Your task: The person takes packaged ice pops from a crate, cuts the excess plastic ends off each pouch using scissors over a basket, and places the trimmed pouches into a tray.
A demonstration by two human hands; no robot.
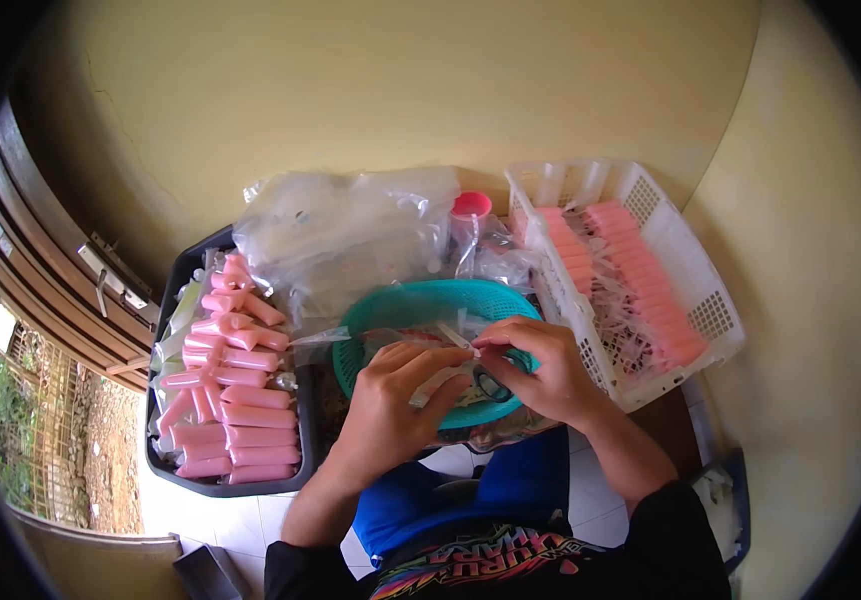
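Note:
Over a teal plastic basket (405, 297), my left hand (393, 388) and my right hand (547, 368) meet fingertip to fingertip. Both are closed in a pinch on a small whitish piece that looks like twisted thin plastic; its full shape is hidden by the fingers. Below the right fingers, a dark loop like a scissors handle (491, 388) lies in the basket. Clear plastic and printed paper or packaging partly show behind the hands.
At left, a black tray (250, 489) holds many pink-filled plastic tubes (257, 418). A white crate (685, 270) at right holds rows of pink tubes (635, 275). Behind are clear plastic bags (350, 225) and a pink cup (471, 206). A wooden door (60, 240) stands left.

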